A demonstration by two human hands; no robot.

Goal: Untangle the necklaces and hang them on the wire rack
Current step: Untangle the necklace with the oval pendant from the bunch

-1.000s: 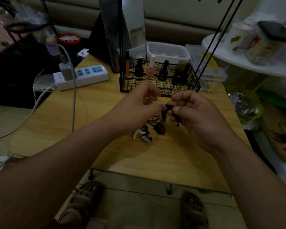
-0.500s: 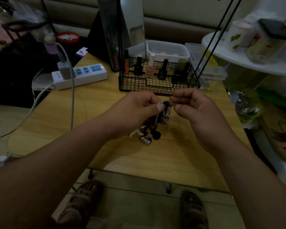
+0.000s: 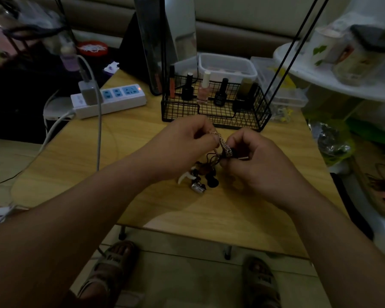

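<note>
Necklaces [image 3: 226, 152] bunched between both hands, just in front of the rack [image 3: 261, 112].

The left hand [image 3: 187, 143] has its grip pinched on the top end of the silver chain [image 3: 222, 141]. The right hand [image 3: 260, 161] has its grip closed on the dark cords just below and to the right. The chain runs steeply down from the left grip into the right. The pendants [image 3: 200, 181] dangle beneath, low over the bench [image 3: 142, 141]; whether they rest on it I cannot tell. The rack's uprights rise beyond, nearer the right hand. The chain probably comes free up and to the left, away from the cords.
</note>
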